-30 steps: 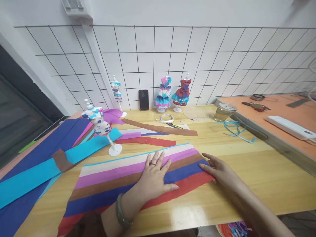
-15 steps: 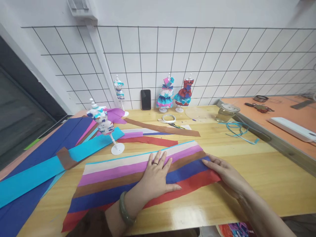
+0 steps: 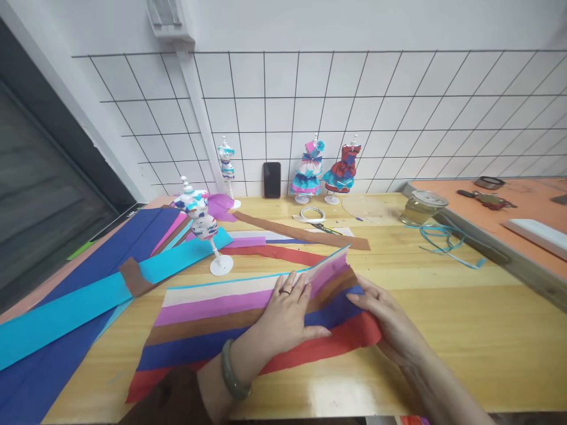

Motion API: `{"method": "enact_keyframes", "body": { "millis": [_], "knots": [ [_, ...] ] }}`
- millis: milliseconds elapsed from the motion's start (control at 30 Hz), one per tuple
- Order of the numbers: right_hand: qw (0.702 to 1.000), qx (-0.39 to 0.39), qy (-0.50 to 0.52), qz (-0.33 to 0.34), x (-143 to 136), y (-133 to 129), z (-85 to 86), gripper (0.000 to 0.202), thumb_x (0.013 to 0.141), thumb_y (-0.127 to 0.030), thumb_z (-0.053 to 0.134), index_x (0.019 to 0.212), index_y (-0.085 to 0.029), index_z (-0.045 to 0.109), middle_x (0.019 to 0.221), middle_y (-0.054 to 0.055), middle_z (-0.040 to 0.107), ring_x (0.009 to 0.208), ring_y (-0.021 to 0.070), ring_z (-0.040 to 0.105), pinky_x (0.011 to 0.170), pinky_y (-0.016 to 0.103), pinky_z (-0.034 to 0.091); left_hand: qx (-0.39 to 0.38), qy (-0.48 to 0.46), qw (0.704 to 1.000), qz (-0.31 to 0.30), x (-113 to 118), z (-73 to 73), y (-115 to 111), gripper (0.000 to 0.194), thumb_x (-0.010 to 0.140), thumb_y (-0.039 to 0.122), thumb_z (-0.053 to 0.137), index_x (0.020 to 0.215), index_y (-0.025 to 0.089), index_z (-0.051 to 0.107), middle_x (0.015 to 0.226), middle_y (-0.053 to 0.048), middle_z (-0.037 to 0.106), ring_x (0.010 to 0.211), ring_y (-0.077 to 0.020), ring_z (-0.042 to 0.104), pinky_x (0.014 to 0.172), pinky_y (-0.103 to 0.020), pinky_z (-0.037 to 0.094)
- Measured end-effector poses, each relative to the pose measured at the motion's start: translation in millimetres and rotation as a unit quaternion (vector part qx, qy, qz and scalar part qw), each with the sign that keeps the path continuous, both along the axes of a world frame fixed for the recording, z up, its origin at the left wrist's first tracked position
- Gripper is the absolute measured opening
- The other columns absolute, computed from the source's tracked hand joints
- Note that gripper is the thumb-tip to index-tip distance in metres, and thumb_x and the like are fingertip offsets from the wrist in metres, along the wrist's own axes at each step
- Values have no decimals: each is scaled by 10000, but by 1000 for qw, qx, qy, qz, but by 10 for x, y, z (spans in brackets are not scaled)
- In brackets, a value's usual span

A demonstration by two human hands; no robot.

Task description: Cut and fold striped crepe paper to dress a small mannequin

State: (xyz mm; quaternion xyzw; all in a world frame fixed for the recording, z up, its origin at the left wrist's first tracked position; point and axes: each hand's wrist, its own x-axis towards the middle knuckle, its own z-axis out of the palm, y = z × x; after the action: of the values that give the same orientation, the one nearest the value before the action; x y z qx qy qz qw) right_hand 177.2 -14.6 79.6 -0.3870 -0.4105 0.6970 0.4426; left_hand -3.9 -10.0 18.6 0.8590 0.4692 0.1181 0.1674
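Note:
A sheet with stripes [image 3: 199, 319] in light blue, white, purple, brown, dark blue and red lies on the wooden table. My left hand [image 3: 287, 316] rests flat on its middle, fingers spread, with a ring and a green bangle. My right hand [image 3: 385, 316] pinches the sheet's right end, thumb on the dark blue stripe and fingers underneath. That end is lifted and bent upward. Just behind the sheet's left part stands a white mannequin [image 3: 204, 222] dotted with coloured scraps.
Blue strips [image 3: 177, 265] and dark blue paper [image 3: 101, 277] cover the left side. Behind are brown [image 3: 305, 229] and red strips, a tape roll [image 3: 312, 215], a phone [image 3: 271, 180], two dressed mannequins [image 3: 306, 174] and a glass jar [image 3: 423, 206]. An orange surface [image 3: 540, 200] lies right.
My right hand has raised and bent the right end of the striped sheet and moved it inward. My left hand stays flat on the sheet. The view has shifted slightly left.

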Motion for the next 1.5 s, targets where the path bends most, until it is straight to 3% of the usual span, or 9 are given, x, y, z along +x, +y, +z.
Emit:
{"method": "enact_keyframes", "body": {
  "millis": [233,367,567,800,933,1033,1133,1300,1500],
  "knots": [
    [998,19,-16,55,-308,-40,-131,592,656,-226,655,1224,-259,492,897,17,677,869,188,606,815,304,440,26,-24,999,-16,-65,107,34,755,730,545,498,1348,215,217,1387,-116,307,1284,-287,227,1040,-469,164],
    [999,17,-5,32,-241,-35,-103,600,647,-219,651,1225,-242,491,963,30,661,881,199,600,811,303,435,65,-32,997,-5,-137,130,113,487,837,353,418,1292,223,303,1325,-78,404,1242,-218,314,1019,-395,254],
    [999,-9,37,27,-183,-51,-150,584,619,-228,655,1187,-236,524,1019,54,645,918,224,583,846,346,411,89,5,996,5,-124,56,149,509,823,336,451,1293,212,301,1314,-68,423,1228,-270,321,1003,-422,258],
    [998,-1,-22,61,-490,-92,-243,633,636,-226,656,1243,-214,476,722,-2,627,684,151,552,723,290,411,29,-130,991,-26,-218,66,226,240,788,230,475,1008,188,561,1063,-73,591,1060,-230,482,953,-400,318],
    [997,23,-57,53,-645,-92,-305,700,668,-270,630,1311,-165,375,508,-79,398,525,101,412,576,234,353,-41,-302,952,37,-336,76,358,272,781,201,449,1019,170,576,1044,-79,620,1008,-206,534,900,-362,380],
    [993,46,-98,56,-721,-95,-375,742,698,-275,592,1352,-122,277,523,-95,289,481,80,301,492,212,267,-112,-457,868,161,-407,172,386,351,828,326,412,1093,132,537,1074,-127,616,1007,-218,551,865,-368,405],
    [984,77,-147,67,-773,-110,-455,745,721,-252,561,1369,-102,225,546,-93,283,488,81,291,487,214,253,-183,-535,809,159,-455,330,319,494,838,466,369,1176,122,476,1085,-159,610,994,-235,563,831,-368,419],
    [969,122,-195,92,-744,-174,-419,634,755,-232,541,1340,-138,316,566,-75,382,515,87,381,525,221,322,-204,-494,842,76,-491,504,173,599,733,442,581,1249,177,429,1228,-155,523,1133,-263,470,927,-377,351],
    [986,90,-141,29,-173,-158,-75,465,748,-301,604,1198,-220,520,965,46,632,906,178,560,804,294,431,-206,-541,800,156,-521,362,275,617,844,554,225,1222,120,446,1094,-168,605,1019,-246,553,845,-394,421]
  ]
}}
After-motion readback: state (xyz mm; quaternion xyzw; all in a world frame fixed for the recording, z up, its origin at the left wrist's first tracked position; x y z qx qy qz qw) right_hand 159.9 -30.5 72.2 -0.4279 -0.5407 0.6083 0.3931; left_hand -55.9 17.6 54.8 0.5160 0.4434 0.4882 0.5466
